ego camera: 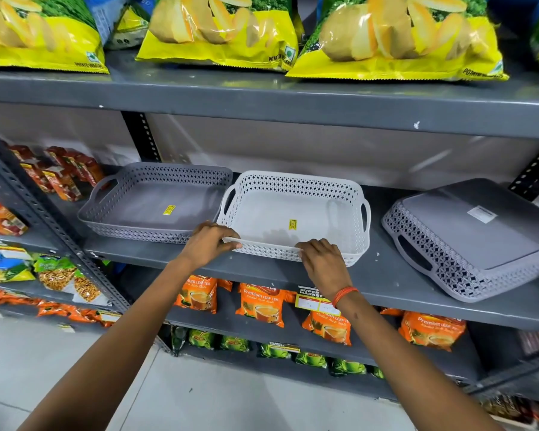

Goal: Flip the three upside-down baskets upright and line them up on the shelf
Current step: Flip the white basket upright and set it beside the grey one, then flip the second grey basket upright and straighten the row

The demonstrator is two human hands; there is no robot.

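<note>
Baskets of perforated plastic sat mid-frame on the grey shelf [386, 275]: our left hand [210, 244] and right hand [322, 259] pinched the white basket [293, 213] by its near rim, touching the upright grey basket [156, 203]; the upside-down basket [479, 237] lay apart at right.

Yellow chip bags [221, 29] line the top shelf. Orange tea packs [260, 304] stand along the front edge of the lower shelf, green packs [311, 359] beneath them. Red cartons [66, 174] crowd the left rack, above snack packets [55, 272].
</note>
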